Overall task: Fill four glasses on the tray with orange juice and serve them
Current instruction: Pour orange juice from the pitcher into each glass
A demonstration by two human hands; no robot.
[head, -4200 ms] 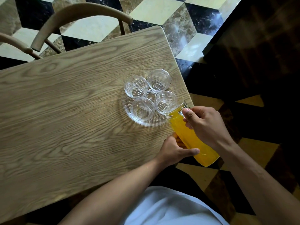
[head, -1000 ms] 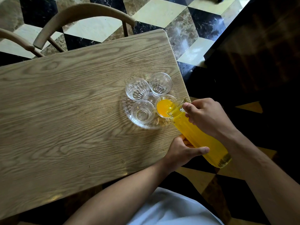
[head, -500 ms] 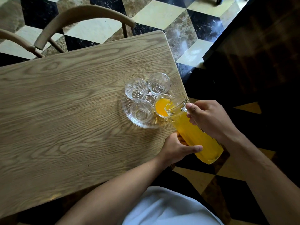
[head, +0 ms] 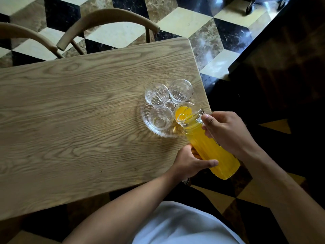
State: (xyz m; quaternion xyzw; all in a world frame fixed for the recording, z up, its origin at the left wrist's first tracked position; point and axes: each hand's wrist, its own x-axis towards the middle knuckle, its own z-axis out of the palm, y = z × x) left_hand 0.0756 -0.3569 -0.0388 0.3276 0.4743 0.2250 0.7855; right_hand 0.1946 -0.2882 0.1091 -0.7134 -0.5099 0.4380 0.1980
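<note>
**First glass filling, three to go**

Both hands hold the juice pitcher [head: 209, 147]: the right hand [head: 226, 131] is wrapped round its handle near the rim, the left hand [head: 191, 162] cradles the lower body. The pitcher tilts over the glass tray [head: 146, 120] at the worktop's right edge, its spout above the near-right glass [head: 182, 111], which holds orange juice. The other three glasses [head: 160, 117] look empty. Pouring the first glass appears to be the step in hand; next the spout likely must shift to a neighbouring glass without dripping. Compared with four seconds ago, this glass has gone from empty to partly filled.
</note>
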